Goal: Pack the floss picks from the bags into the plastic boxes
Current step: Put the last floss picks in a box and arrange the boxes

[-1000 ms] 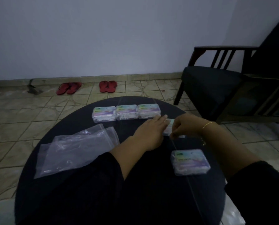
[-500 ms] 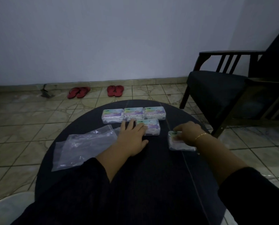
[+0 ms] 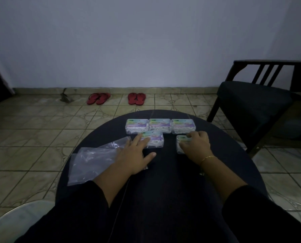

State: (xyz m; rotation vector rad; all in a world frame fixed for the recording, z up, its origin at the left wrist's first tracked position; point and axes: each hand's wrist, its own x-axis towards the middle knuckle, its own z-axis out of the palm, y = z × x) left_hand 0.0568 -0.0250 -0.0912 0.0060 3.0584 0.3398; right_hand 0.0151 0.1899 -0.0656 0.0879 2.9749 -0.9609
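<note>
fingers of the left hand [image 3: 135,155] lie flat on a clear rectangular plastic box [image 3: 153,138], long axis crosswise; the right hand [image 3: 195,146] grips another box [image 3: 179,142] beside it.

Two red sandal pairs [image 3: 116,98] by wall; dark chair [image 3: 254,100] right.

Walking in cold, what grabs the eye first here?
Five clear boxes of floss picks on the round dark table: a far row of three, and two nearer ones. The left hand lies flat against one near box; the right hand curls over the other. Two pairs of red sandals sit by the wall.
</note>
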